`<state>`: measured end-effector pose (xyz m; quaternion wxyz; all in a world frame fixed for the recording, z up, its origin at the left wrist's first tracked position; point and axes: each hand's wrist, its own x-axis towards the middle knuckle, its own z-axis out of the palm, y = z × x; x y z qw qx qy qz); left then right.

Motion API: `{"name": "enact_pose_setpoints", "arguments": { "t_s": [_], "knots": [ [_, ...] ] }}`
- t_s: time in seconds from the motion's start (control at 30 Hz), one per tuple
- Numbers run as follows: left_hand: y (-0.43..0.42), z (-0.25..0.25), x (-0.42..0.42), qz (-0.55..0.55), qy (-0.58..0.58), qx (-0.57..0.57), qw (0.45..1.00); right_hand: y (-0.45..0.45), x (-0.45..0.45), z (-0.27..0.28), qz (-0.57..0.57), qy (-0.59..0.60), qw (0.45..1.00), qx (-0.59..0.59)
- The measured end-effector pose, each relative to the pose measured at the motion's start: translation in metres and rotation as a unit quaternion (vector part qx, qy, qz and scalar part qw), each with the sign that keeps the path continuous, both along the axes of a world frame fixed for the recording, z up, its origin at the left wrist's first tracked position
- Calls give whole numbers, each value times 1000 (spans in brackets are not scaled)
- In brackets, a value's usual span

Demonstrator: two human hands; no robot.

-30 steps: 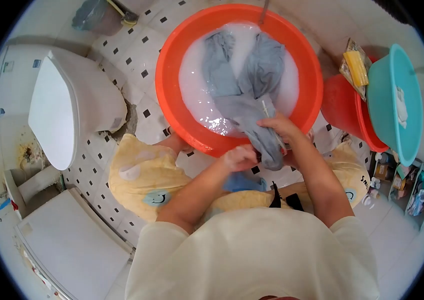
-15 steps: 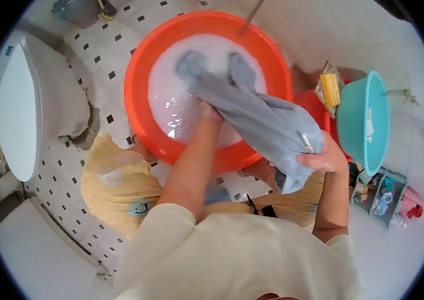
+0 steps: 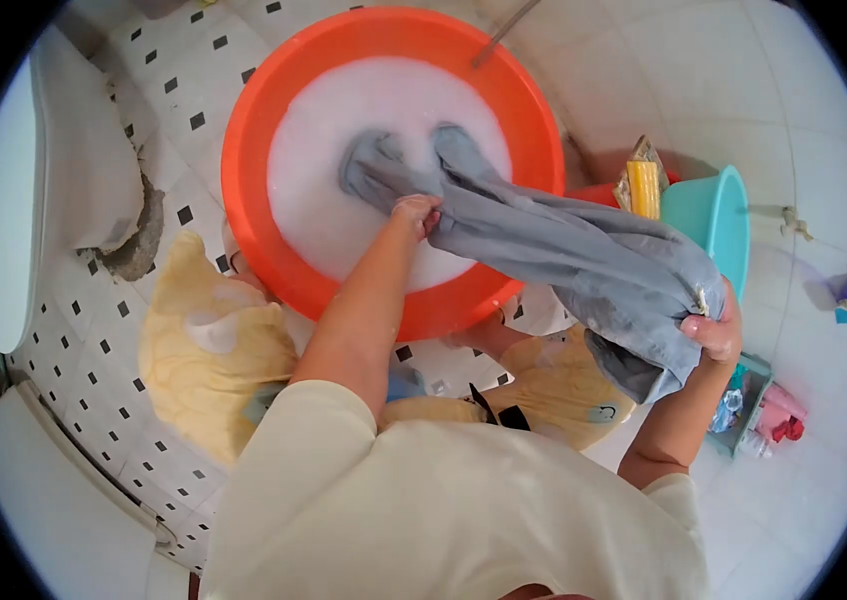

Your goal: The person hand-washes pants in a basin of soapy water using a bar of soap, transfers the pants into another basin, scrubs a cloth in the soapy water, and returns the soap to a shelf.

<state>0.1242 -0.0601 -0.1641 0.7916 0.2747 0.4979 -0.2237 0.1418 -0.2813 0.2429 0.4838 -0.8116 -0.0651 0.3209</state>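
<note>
Wet grey-blue trousers point(image 3: 564, 240) stretch slantwise from the orange basin point(image 3: 244, 170) to the right, over its rim. Their two leg ends dip into the cloudy, whitish water point(image 3: 314, 130). My left hand point(image 3: 416, 213) is closed on the edge of one leg, above the water. At the waist end, beside a pale drawstring, my right hand point(image 3: 719, 330) grips the cloth outside the basin. The waist opening hangs partly open below it.
A teal basin point(image 3: 732, 225) and a yellow washboard-like block point(image 3: 645, 190) stand at the right wall. Below them sits a small rack point(image 3: 749, 400) with bottles and cloths. A toilet point(image 3: 79, 190) is at left. A thin rod point(image 3: 504, 32) leans over the basin's far rim.
My right hand has moved right and away from the basin, pulling the trousers out longer and tauter. My left hand stays closed on the leg. The whole view has shifted slightly.
</note>
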Motion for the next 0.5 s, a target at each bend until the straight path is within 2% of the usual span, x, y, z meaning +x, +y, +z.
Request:
{"name": "enact_pose_setpoints", "arguments": {
  "t_s": [0.1, 0.2, 0.3, 0.33, 0.37, 0.4, 0.43, 0.5],
  "knots": [
    [3, -19, -7, 80, -35, -92, 992, -14, 6, -1, -37, -2, 999, -18],
    [39, -13, 1, 137, -33, -125, 982, -19, 13, -18, -91, -21, 995, -19],
    [110, 24, 40, 321, -102, -180, 924, -24, 29, -40, -89, -9, 996, -20],
    [131, 76, 42, 352, -148, -108, 918, -24, 32, -47, -95, -1, 995, -13],
    [159, 97, 53, 358, -208, -146, 898, -25, 34, -55, -102, 9, 995, -6],
    [194, 99, 59, 361, -267, -184, 874, -27, 36, -65, -136, 1, 991, 15],
    [221, 91, 54, 308, -423, -229, 821, -28, 37, -74, -153, 18, 988, 25],
    [210, 110, 32, 450, -376, -17, 810, -25, 41, -84, -180, 51, 981, 45]
  ]
}}
